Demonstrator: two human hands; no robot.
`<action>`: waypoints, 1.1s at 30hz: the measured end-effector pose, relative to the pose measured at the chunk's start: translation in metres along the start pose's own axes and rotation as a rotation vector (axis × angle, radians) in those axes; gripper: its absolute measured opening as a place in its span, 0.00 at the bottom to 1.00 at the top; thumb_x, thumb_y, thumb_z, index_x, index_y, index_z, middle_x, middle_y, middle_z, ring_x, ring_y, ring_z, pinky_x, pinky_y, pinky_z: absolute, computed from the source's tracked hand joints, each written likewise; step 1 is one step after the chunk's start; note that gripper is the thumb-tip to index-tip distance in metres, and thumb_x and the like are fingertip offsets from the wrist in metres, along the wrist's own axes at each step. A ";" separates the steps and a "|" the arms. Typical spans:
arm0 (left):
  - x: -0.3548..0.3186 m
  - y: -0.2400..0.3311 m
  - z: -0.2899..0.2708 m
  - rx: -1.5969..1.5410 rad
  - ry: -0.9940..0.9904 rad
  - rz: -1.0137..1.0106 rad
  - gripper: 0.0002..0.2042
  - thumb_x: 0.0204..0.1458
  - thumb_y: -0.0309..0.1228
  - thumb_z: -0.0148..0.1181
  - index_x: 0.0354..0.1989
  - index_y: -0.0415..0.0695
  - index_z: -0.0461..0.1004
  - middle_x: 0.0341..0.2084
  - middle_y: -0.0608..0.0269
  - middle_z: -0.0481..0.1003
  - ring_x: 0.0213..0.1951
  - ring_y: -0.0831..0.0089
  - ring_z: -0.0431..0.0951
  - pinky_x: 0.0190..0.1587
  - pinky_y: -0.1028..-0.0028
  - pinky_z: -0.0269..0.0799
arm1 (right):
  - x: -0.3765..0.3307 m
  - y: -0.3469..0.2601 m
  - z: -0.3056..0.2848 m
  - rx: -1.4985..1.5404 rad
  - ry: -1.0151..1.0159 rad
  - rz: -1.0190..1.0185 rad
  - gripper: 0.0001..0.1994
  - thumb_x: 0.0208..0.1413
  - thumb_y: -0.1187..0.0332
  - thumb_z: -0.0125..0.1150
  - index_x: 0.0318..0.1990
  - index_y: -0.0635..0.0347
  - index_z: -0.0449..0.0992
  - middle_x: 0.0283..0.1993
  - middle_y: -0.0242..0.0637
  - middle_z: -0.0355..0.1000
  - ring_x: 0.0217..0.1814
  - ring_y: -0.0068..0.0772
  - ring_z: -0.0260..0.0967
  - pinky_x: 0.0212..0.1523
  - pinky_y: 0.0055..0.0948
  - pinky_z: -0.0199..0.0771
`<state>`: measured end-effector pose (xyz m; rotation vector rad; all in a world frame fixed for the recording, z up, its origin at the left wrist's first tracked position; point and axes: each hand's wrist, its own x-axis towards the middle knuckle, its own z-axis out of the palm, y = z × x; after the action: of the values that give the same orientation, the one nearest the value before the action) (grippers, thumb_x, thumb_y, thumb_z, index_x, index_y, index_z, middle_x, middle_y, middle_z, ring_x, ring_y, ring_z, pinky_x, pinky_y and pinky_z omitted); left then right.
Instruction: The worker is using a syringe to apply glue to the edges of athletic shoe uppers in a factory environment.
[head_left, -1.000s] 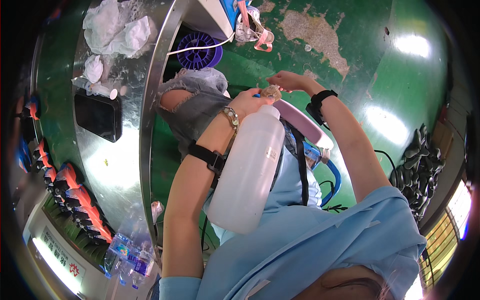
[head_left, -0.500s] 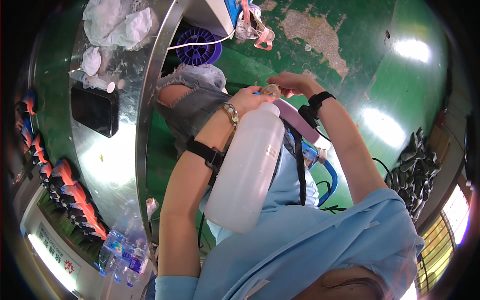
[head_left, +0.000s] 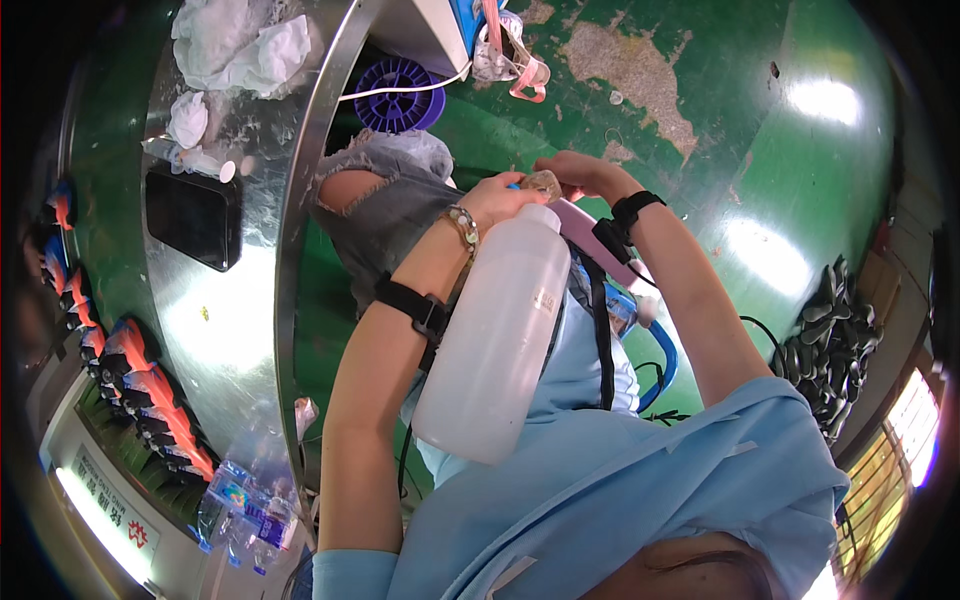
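A big translucent white plastic bottle (head_left: 492,335) rests slanted along the inside of my left forearm, its open neck towards my hands. Just beyond the neck, my left hand (head_left: 497,202) is closed on a small, crumpled-looking tan translucent lump (head_left: 542,185) with a bit of blue at its side. My right hand (head_left: 583,174) is curled with bent fingers right beside that lump. Whatever its fingertips hold is hidden. A pinkish flat strip (head_left: 590,232) lies below my right hand, partly behind the bottle.
On the metal table (head_left: 225,330) to the left lie a black phone (head_left: 193,217), crumpled white bags (head_left: 240,50) and a small capped tube (head_left: 190,160). Beyond the table's edge are a purple spool (head_left: 398,95), plastic bottles (head_left: 250,510) and orange-and-black shoes (head_left: 150,390). Dark soles (head_left: 830,340) are piled at right.
My right hand has dipped slightly, with its wrist turned a little. The bottle and my left hand stay almost in place.
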<state>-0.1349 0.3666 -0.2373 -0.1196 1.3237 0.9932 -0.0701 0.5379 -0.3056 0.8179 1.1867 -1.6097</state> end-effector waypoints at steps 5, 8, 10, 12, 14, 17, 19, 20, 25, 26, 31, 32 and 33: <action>0.003 -0.005 -0.004 -0.035 -0.029 0.020 0.25 0.47 0.30 0.58 0.52 0.34 0.59 0.39 0.57 0.71 0.35 0.75 0.74 0.34 0.77 0.70 | -0.002 -0.005 0.003 -0.122 0.093 -0.045 0.21 0.55 0.54 0.44 0.16 0.59 0.63 0.12 0.27 0.51 0.10 0.19 0.43 0.10 0.24 0.42; 0.006 -0.006 -0.006 0.031 0.020 0.072 0.26 0.47 0.29 0.58 0.54 0.36 0.58 0.38 0.54 0.72 0.34 0.73 0.75 0.32 0.76 0.71 | -0.011 -0.011 0.007 -0.311 0.323 -0.059 0.20 0.53 0.56 0.45 0.18 0.62 0.65 0.12 0.30 0.54 0.10 0.22 0.46 0.11 0.27 0.45; 0.002 -0.004 -0.006 0.013 -0.012 0.109 0.27 0.46 0.29 0.59 0.55 0.38 0.57 0.36 0.53 0.74 0.33 0.72 0.76 0.31 0.76 0.72 | -0.019 -0.014 0.014 -0.219 0.481 -0.107 0.19 0.51 0.56 0.47 0.21 0.65 0.67 0.13 0.32 0.56 0.10 0.24 0.49 0.11 0.26 0.49; -0.004 -0.002 -0.005 0.016 -0.002 0.127 0.27 0.47 0.29 0.59 0.55 0.39 0.57 0.34 0.53 0.74 0.33 0.72 0.76 0.31 0.75 0.72 | -0.027 -0.015 0.019 -0.135 0.478 -0.170 0.18 0.50 0.56 0.48 0.23 0.65 0.68 0.14 0.32 0.58 0.10 0.23 0.50 0.11 0.25 0.51; -0.006 -0.002 -0.005 0.022 0.007 0.145 0.26 0.47 0.29 0.59 0.55 0.40 0.57 0.33 0.53 0.75 0.32 0.71 0.77 0.31 0.75 0.72 | -0.031 -0.015 0.023 -0.048 0.476 -0.234 0.17 0.49 0.56 0.48 0.25 0.65 0.69 0.15 0.33 0.59 0.11 0.23 0.51 0.11 0.25 0.52; -0.003 -0.008 -0.007 0.007 0.003 0.176 0.27 0.47 0.30 0.59 0.55 0.40 0.57 0.33 0.52 0.75 0.32 0.71 0.77 0.31 0.74 0.72 | -0.032 -0.014 0.024 0.130 0.462 -0.259 0.16 0.48 0.57 0.51 0.28 0.65 0.69 0.18 0.34 0.62 0.12 0.22 0.54 0.11 0.23 0.53; -0.003 -0.008 -0.008 0.034 -0.005 0.212 0.25 0.50 0.32 0.57 0.55 0.40 0.56 0.32 0.52 0.74 0.32 0.71 0.76 0.30 0.74 0.72 | -0.031 -0.012 0.023 0.169 0.446 -0.263 0.16 0.48 0.57 0.52 0.30 0.64 0.70 0.19 0.33 0.63 0.12 0.21 0.54 0.11 0.22 0.52; -0.004 -0.007 -0.007 0.035 -0.007 0.213 0.25 0.50 0.32 0.57 0.55 0.40 0.56 0.32 0.52 0.74 0.32 0.71 0.76 0.30 0.74 0.72 | -0.030 -0.012 0.023 0.169 0.448 -0.263 0.16 0.48 0.57 0.52 0.30 0.64 0.70 0.19 0.33 0.63 0.12 0.21 0.54 0.11 0.22 0.52; -0.013 0.000 -0.004 -0.102 -0.009 0.187 0.20 0.55 0.33 0.49 0.55 0.41 0.57 0.32 0.56 0.74 0.33 0.73 0.76 0.30 0.76 0.71 | -0.029 -0.014 0.022 0.100 0.478 -0.250 0.16 0.47 0.57 0.54 0.30 0.65 0.70 0.18 0.33 0.62 0.12 0.22 0.54 0.11 0.23 0.50; -0.012 -0.003 -0.005 -0.100 -0.009 0.188 0.20 0.55 0.33 0.49 0.55 0.41 0.57 0.32 0.56 0.74 0.33 0.73 0.76 0.30 0.76 0.71 | -0.029 -0.015 0.023 0.101 0.479 -0.252 0.16 0.47 0.57 0.54 0.30 0.65 0.70 0.18 0.33 0.62 0.12 0.22 0.54 0.11 0.23 0.50; -0.001 -0.017 -0.009 -0.108 -0.004 0.261 0.22 0.52 0.38 0.54 0.52 0.38 0.63 0.29 0.62 0.73 0.29 0.81 0.70 0.30 0.78 0.67 | -0.025 -0.014 0.024 0.047 0.479 -0.247 0.16 0.47 0.56 0.53 0.28 0.65 0.70 0.16 0.33 0.62 0.11 0.22 0.54 0.11 0.24 0.50; -0.001 -0.016 -0.008 -0.109 -0.007 0.259 0.22 0.52 0.38 0.54 0.52 0.38 0.63 0.29 0.62 0.73 0.29 0.81 0.70 0.30 0.78 0.67 | -0.024 -0.012 0.022 0.047 0.481 -0.244 0.16 0.47 0.56 0.53 0.28 0.65 0.70 0.16 0.33 0.62 0.11 0.22 0.54 0.11 0.24 0.50; -0.002 -0.015 -0.007 -0.137 -0.008 0.230 0.22 0.52 0.37 0.54 0.52 0.38 0.63 0.29 0.63 0.73 0.28 0.81 0.70 0.30 0.78 0.67 | -0.023 -0.010 0.021 0.052 0.470 -0.241 0.17 0.47 0.56 0.53 0.27 0.64 0.70 0.16 0.32 0.61 0.11 0.22 0.54 0.10 0.24 0.51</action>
<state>-0.1301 0.3530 -0.2442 -0.0677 1.2807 1.2785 -0.0717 0.5255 -0.2758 1.1653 1.6284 -1.6971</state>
